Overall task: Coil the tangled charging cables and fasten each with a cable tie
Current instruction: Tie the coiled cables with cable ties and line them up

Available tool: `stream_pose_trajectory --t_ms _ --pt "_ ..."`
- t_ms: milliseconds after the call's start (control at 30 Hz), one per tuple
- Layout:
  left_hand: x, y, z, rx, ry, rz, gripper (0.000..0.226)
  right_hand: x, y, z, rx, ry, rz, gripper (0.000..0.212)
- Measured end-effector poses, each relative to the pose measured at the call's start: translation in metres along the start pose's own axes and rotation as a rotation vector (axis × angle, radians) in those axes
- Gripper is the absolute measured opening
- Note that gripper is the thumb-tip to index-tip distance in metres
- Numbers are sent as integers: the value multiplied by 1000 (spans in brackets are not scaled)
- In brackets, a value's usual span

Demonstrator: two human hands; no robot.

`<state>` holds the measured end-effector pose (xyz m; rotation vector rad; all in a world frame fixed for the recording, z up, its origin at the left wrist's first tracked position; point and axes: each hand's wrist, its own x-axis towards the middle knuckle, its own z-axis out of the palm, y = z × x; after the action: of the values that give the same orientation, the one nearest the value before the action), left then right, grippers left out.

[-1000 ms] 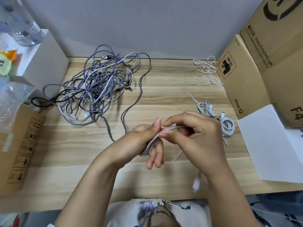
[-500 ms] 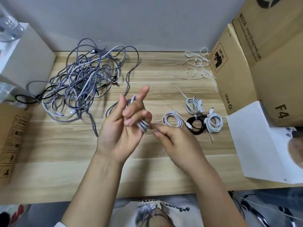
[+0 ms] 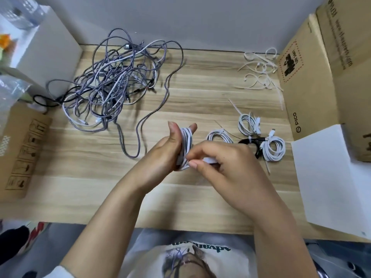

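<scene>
My left hand [image 3: 163, 152] holds a grey-and-white braided cable [image 3: 185, 146] wound in loops round its fingers, above the middle of the wooden table [image 3: 100, 187]. My right hand [image 3: 226, 167] pinches the white end of that cable right beside the coil. A tangle of grey, white and black cables [image 3: 116, 85] lies at the back left, one strand trailing toward my hands. Several coiled and tied cables [image 3: 273, 148] lie to the right, white ones and a black one. Loose white cable ties [image 3: 261, 71] are scattered at the back right.
Cardboard boxes [image 3: 313, 81] stand along the right edge with a white sheet [image 3: 329, 177] in front. A white box [image 3: 46, 55] and a flat cardboard piece [image 3: 22, 149] are on the left. A grey wall closes the back.
My left hand has turned so the wound cable faces right. My right hand has come up to the coil and taken the cable's end.
</scene>
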<state>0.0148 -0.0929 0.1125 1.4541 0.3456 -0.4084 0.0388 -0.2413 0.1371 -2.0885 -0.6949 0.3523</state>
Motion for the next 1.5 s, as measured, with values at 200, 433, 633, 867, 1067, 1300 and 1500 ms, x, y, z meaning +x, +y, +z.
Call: stream_pose_trajectory --t_ms 200,433,633,867,1067,1300,1500 --pt "-8 14 3 155 -130 120 58 13 -12 5 372 41 181 32" --pt "-11 14 -41 101 -153 51 63 48 -11 33 179 167 177 56" --pt "-6 34 -76 -78 -452 -49 87 74 -30 57 681 -215 93 37" --pt "28 68 -72 -174 -348 -38 74 108 -36 59 489 279 49 26" --pt "61 66 -37 -269 -55 -104 73 121 2 47 123 534 70 33" --pt "86 48 -6 -353 67 -159 74 116 44 35 9 541 112 52" --pt "91 35 -9 -389 125 -182 72 116 58 50 -87 501 148 65"
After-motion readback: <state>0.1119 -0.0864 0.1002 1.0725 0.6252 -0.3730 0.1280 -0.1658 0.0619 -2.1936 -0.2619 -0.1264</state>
